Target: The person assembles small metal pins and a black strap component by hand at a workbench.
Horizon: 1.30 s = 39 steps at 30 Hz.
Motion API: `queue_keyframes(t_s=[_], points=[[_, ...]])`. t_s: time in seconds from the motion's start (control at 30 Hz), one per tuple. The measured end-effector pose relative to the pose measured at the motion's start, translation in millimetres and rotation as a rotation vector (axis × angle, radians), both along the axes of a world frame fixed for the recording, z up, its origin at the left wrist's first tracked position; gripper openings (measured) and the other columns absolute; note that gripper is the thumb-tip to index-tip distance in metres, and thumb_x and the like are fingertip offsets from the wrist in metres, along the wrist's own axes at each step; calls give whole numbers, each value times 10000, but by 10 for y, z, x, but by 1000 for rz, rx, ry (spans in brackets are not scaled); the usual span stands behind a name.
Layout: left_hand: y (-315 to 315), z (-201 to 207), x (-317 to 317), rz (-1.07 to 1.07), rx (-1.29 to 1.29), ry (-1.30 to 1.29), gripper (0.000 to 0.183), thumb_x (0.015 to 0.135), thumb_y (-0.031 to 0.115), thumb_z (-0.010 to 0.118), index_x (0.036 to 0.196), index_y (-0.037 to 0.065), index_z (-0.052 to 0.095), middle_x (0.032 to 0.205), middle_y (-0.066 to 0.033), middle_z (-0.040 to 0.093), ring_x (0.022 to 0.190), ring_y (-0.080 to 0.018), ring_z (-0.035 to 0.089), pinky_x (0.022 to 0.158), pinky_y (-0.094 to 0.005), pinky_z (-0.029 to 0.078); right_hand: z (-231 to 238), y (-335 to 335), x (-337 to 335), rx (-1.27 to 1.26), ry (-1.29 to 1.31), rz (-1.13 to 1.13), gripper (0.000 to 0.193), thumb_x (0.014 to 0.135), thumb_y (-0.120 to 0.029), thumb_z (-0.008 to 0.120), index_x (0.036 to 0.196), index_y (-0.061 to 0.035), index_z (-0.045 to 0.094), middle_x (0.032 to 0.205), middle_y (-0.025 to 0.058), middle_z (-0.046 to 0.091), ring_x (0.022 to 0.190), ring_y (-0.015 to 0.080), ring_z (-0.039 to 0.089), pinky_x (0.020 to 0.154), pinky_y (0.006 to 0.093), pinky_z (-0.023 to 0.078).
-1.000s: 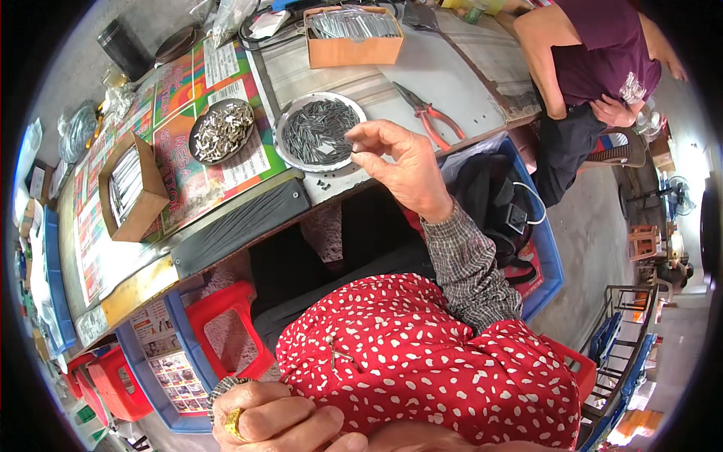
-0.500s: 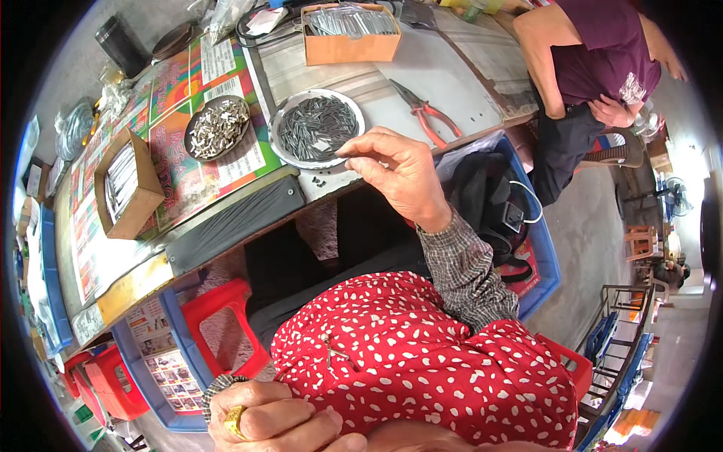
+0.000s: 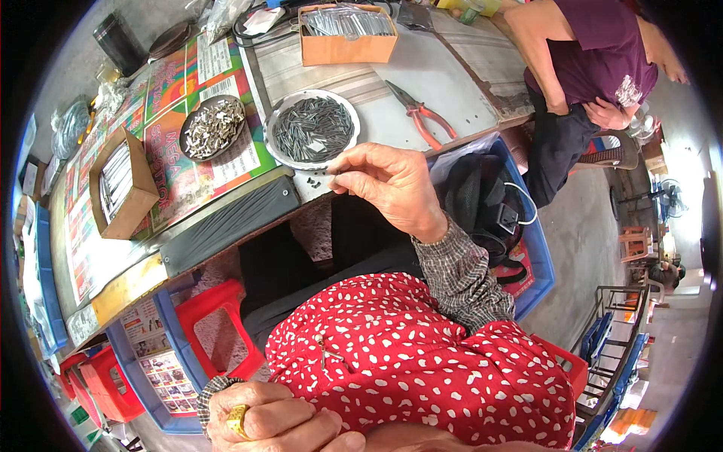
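My right hand (image 3: 392, 184) is at the table's front edge, just right of a white-rimmed bowl (image 3: 269, 143) filled with dark, thin metal pieces (image 3: 312, 124). Its thumb and forefinger are pinched together; whatever lies between the tips is too small to make out. Beside those fingertips, a few tiny black bits (image 3: 314, 183) lie on the tabletop. Low in the picture, my left hand (image 3: 275, 418) is curled closed near my body, a gold ring on one finger. Its palm is hidden, so any contents cannot be seen. A dark dish of small silvery parts (image 3: 215, 128) sits left of the bowl.
Red-handled pliers (image 3: 423, 117) lie right of the bowl. Cardboard boxes of thin metal strips stand behind (image 3: 348, 50) and at left (image 3: 135, 192). A blue bin (image 3: 538, 264) with a black bag is below the table's right side. Another person (image 3: 595, 60) sits at far right.
My right hand has shifted slightly down and left relative to the bowl, its fingertips nearer the black bits. My left hand stays closed in nearly the same place. The whole view has shifted slightly.
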<state>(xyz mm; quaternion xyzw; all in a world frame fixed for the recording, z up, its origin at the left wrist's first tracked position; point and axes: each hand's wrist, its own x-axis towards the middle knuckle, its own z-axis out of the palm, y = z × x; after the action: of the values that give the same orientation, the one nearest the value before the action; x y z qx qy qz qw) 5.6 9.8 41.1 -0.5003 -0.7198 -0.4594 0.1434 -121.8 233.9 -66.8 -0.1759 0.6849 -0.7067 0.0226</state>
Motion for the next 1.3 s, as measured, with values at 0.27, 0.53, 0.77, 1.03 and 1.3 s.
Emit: queue_keyframes(t_s=[0.27, 0.53, 0.77, 1.03, 1.3], points=[[28, -326, -170, 112, 35, 31, 200, 624, 90, 660, 807, 13, 688, 727, -42, 610, 596, -152, 581, 503, -223, 451, 173, 5, 179, -63, -99, 94, 90, 859, 0, 585, 939, 35, 607, 827, 42, 640, 772, 89, 619, 688, 207, 503], [199, -857, -316, 537, 21, -320, 254, 652, -65, 705, 875, 24, 621, 685, -73, 585, 555, -190, 528, 510, -281, 404, 276, -140, 387, -301, -211, 335, 78, 877, -34, 576, 926, 26, 588, 843, 75, 636, 751, 124, 623, 650, 222, 497], [208, -946, -332, 581, 51, -371, 252, 652, -63, 712, 871, 30, 627, 694, -70, 593, 583, -194, 545, 542, -282, 413, 221, -205, 360, -424, -271, 386, 95, 882, -39, 564, 916, 49, 577, 843, 96, 618, 736, 136, 609, 644, 240, 499], [249, -979, -357, 612, 86, -279, 239, 648, -60, 718, 853, 31, 636, 673, -56, 592, 545, -177, 525, 528, -272, 401, 196, -204, 360, -435, -303, 396, 89, 874, -35, 570, 899, 50, 578, 846, 102, 614, 728, 140, 607, 638, 242, 501], [247, -1007, -348, 622, 78, -259, 239, 648, -55, 720, 857, 28, 640, 658, -49, 580, 527, -168, 506, 509, -271, 390, 168, -202, 358, -432, -293, 384, 84, 867, -34, 579, 894, 45, 581, 862, 108, 611, 723, 146, 615, 627, 240, 503]])
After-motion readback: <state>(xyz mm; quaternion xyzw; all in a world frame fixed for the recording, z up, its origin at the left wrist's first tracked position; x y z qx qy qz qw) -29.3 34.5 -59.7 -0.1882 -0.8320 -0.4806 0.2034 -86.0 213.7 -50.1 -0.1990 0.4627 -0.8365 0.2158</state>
